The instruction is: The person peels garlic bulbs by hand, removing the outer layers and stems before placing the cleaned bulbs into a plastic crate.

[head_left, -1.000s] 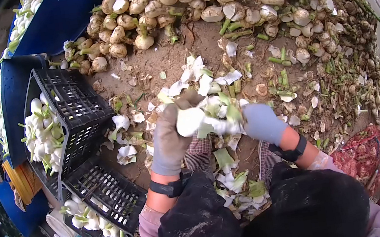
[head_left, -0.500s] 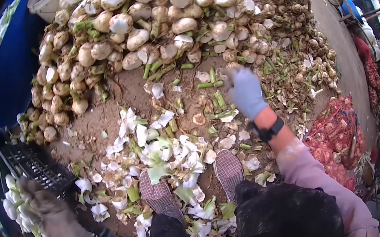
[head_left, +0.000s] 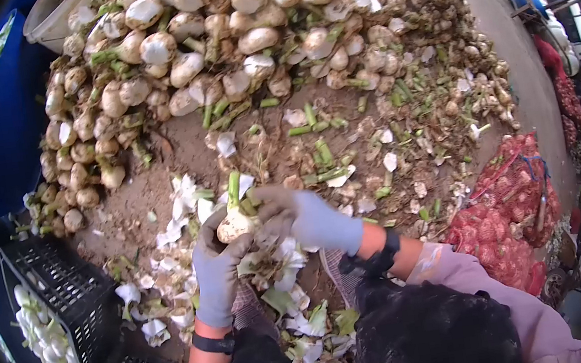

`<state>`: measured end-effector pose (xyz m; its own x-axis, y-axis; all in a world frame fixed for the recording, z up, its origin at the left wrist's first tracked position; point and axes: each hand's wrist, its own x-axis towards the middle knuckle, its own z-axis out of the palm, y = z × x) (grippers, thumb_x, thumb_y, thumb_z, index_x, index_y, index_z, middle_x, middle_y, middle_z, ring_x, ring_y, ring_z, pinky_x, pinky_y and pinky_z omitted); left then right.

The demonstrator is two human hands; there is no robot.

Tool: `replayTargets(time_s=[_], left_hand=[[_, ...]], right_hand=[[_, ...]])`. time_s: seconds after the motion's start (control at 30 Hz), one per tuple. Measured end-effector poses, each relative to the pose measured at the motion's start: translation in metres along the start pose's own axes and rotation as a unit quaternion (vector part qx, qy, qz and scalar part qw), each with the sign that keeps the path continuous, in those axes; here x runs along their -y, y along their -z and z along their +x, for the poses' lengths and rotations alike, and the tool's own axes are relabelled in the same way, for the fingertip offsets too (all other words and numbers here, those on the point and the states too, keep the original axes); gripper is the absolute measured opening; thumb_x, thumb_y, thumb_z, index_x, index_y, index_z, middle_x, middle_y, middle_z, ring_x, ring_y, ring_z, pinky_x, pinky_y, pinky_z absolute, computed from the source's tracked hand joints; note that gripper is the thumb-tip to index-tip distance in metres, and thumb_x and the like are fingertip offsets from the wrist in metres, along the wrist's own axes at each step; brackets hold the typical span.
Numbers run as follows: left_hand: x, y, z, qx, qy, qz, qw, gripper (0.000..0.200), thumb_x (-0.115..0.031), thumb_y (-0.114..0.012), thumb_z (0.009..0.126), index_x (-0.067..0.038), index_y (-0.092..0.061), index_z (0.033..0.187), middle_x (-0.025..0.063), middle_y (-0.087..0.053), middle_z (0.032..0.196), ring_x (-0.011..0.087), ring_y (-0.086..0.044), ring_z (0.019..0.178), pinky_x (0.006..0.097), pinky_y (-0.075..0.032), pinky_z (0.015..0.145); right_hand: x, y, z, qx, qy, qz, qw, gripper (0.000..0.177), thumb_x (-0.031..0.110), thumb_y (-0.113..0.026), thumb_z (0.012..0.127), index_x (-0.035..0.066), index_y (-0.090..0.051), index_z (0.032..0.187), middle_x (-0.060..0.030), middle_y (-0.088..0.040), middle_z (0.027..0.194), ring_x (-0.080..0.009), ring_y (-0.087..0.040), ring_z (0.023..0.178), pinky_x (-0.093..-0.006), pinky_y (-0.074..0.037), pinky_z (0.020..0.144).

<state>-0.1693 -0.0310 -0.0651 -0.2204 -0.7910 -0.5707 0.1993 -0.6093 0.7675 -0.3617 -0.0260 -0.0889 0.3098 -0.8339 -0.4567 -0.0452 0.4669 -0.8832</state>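
In front of my body, a whitish garlic bulb (head_left: 235,225) with a short green stem points upward. The fingers of my left hand (head_left: 216,272), in a dirt-stained grey glove, are wrapped around it from the left and below. My right hand (head_left: 314,220), gloved as well, comes in from the right with its fingers closed at the bulb's side, near the stem base. Its fingertips are partly blurred. White and green peelings (head_left: 290,262) lie on the ground below both hands.
A large heap of dirty bulbs (head_left: 188,70) spreads ahead. Black crates (head_left: 84,311) with white trimmed bulbs (head_left: 45,335) stand at left, beside a blue panel (head_left: 3,146). Red net bags of bulbs (head_left: 503,208) lie at right. Cut green stems (head_left: 323,151) litter the ground.
My left hand has left the white bulbs in the crate and come to the middle. My right hand has moved back from the heap, and a garlic bulb now sits between both.
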Motion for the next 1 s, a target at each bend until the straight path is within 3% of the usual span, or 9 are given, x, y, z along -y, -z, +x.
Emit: replayTargets(time_s=[0.07,0.1,0.2,0.4,0.57,0.63,0.77,0.9,1.0], left_hand=[[0.003,0.002,-0.002,0.034,-0.041,0.004,0.999,0.057,-0.004,-0.073,0.075,0.003,-0.049,0.126,0.0118,-0.058,0.117,0.0187,-0.057,0.108,0.0326,-0.046,0.097],[0.014,0.004,0.0,0.06,-0.081,0.066,0.993,0.056,-0.005,-0.073,0.073,0.001,-0.052,0.125,0.0117,-0.055,0.121,0.0196,-0.054,0.113,0.033,-0.043,0.099],[0.011,0.007,0.002,0.05,-0.104,0.175,0.978,0.064,0.001,-0.073,0.072,0.005,-0.047,0.131,0.0123,-0.053,0.127,0.0188,-0.051,0.118,0.0304,-0.04,0.102],[0.002,0.008,-0.005,0.054,0.054,-0.05,0.996,0.064,-0.001,-0.074,0.074,0.004,-0.047,0.132,0.013,-0.051,0.129,0.0191,-0.049,0.121,0.0322,-0.042,0.102],[0.016,0.015,-0.001,0.059,-0.071,0.096,0.991,0.063,-0.007,-0.077,0.075,0.004,-0.048,0.13,0.0111,-0.056,0.121,0.0191,-0.056,0.114,0.0301,-0.048,0.095],[0.008,0.012,-0.009,0.048,0.018,-0.058,0.997,0.061,-0.008,-0.078,0.075,0.005,-0.049,0.128,0.0111,-0.055,0.123,0.0181,-0.056,0.112,0.0315,-0.05,0.093],[0.019,0.019,-0.011,0.035,-0.056,-0.099,0.993,0.053,-0.004,-0.075,0.076,0.003,-0.054,0.124,0.0071,-0.059,0.117,0.0181,-0.059,0.107,0.0317,-0.052,0.092],[0.019,0.027,-0.012,0.054,0.011,-0.177,0.983,0.039,-0.002,-0.063,0.083,-0.001,-0.057,0.122,0.0057,-0.057,0.123,0.0115,-0.061,0.092,0.0223,-0.049,0.071],[0.016,0.022,-0.015,0.027,-0.017,-0.138,0.99,0.044,-0.023,-0.059,0.092,-0.003,-0.048,0.13,0.0089,-0.06,0.115,0.0138,-0.061,0.08,0.0184,-0.045,0.061]], right_hand=[[-0.004,0.015,0.004,0.024,-0.001,0.003,1.0,0.044,0.019,-0.061,0.092,0.0,-0.05,0.131,-0.0118,-0.066,0.096,-0.0118,-0.062,0.075,-0.0244,-0.051,0.064],[0.034,0.013,0.002,0.053,-0.147,0.012,0.988,0.032,0.025,-0.06,0.094,-0.001,-0.061,0.113,-0.0058,-0.065,0.078,-0.0085,-0.058,0.062,-0.0238,-0.047,0.055],[0.038,0.0,0.005,0.03,-0.184,-0.002,0.982,0.03,0.028,-0.059,0.095,0.0,-0.062,0.087,-0.0037,-0.061,0.067,-0.0092,-0.056,0.055,-0.0251,-0.045,0.05],[0.03,-0.006,0.005,0.023,-0.168,0.039,0.985,0.033,0.029,-0.056,0.096,-0.002,-0.063,0.087,-0.0039,-0.06,0.065,-0.0096,-0.055,0.053,-0.0237,-0.045,0.048],[0.025,-0.005,0.007,0.041,-0.172,0.008,0.984,0.038,0.031,-0.052,0.098,-0.002,-0.064,0.084,-0.0051,-0.061,0.065,-0.0104,-0.055,0.051,-0.024,-0.045,0.048],[0.03,-0.008,0.004,0.048,-0.182,0.013,0.982,0.037,0.03,-0.051,0.098,-0.002,-0.064,0.083,-0.0055,-0.062,0.066,-0.0106,-0.055,0.051,-0.0252,-0.046,0.048],[0.04,-0.014,0.0,0.064,-0.18,0.018,0.981,0.038,0.026,-0.048,0.099,-0.004,-0.063,0.082,-0.007,-0.064,0.067,-0.01,-0.055,0.052,-0.0273,-0.046,0.05],[0.035,-0.025,-0.002,0.023,-0.19,-0.001,0.981,0.032,0.022,-0.051,0.096,-0.002,-0.065,0.082,-0.0039,-0.06,0.062,-0.0108,-0.052,0.051,-0.0281,-0.043,0.049],[0.008,-0.026,0.001,-0.007,-0.013,-0.254,0.967,0.022,0.02,-0.057,0.086,0.001,-0.066,0.079,-0.0142,-0.064,0.067,-0.0285,-0.062,0.058,-0.0367,-0.049,0.055]])
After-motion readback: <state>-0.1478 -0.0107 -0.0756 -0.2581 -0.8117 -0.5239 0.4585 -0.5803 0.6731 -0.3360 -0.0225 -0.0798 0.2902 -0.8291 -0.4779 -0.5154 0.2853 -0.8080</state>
